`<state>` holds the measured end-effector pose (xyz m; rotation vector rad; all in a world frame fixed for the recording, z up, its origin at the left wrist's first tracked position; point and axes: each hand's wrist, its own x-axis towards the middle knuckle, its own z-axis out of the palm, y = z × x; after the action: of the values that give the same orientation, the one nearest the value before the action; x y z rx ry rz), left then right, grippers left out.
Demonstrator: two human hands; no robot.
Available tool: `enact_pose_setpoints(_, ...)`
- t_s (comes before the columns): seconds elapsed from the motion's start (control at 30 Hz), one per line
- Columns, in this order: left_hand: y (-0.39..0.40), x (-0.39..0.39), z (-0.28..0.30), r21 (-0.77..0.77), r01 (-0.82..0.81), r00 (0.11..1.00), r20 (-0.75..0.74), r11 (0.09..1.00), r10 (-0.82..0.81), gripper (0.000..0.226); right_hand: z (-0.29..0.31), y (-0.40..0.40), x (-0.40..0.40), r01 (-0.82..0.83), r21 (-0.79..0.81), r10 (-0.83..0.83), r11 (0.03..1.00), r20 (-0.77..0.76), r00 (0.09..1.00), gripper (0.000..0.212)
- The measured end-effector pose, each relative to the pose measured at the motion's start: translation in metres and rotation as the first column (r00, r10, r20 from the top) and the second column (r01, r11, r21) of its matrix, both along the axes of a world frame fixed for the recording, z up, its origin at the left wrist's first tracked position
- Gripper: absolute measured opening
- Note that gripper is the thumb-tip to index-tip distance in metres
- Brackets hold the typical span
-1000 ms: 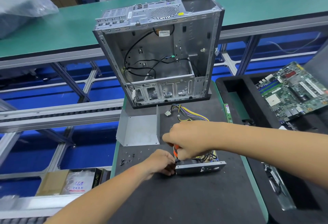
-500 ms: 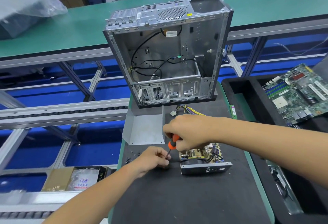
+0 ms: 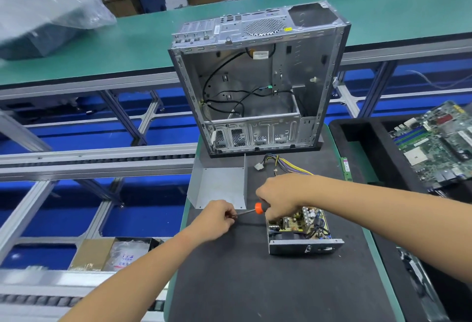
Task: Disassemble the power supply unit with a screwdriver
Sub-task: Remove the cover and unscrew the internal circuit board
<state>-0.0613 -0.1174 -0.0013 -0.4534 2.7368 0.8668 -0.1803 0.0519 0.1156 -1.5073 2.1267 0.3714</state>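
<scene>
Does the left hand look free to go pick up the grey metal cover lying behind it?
Probably not yet: the left hand is pinching at the screwdriver tip. The metal cover itself lies open on the mat just beyond it, nothing between them.

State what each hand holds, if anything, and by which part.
The right hand grips the screwdriver by its handle. The left hand pinches at the tip of its shaft; whether a screw sits there cannot be told.
</scene>
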Motion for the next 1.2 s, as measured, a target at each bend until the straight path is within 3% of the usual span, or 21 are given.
enact_pose_setpoints(0.13,0.004,-0.002,0.005,-0.123,0.042,0.999,0.004,0.991,-0.042,0.021,-0.002,-0.009,-0.001,0.016,0.003,-0.016,1.000,-0.005,1.000,0.037)
enact_pose_setpoints(0.4,0.010,0.002,0.004,-0.185,-0.041,0.999,0.020,0.982,0.045,0.018,0.004,0.000,-0.013,0.031,-0.007,-0.031,0.999,-0.032,0.999,0.036)
enact_pose_setpoints(0.63,0.015,0.000,0.003,-0.301,0.044,0.999,0.035,0.953,-0.035,0.024,-0.001,0.010,-0.022,0.079,-0.063,-0.080,0.995,-0.010,0.997,0.036)
enact_pose_setpoints(1.2,0.011,-0.007,-0.002,-0.259,-0.049,0.992,0.102,0.964,0.078,0.021,-0.015,0.020,-0.025,0.111,-0.063,-0.109,0.992,0.038,0.993,0.037)
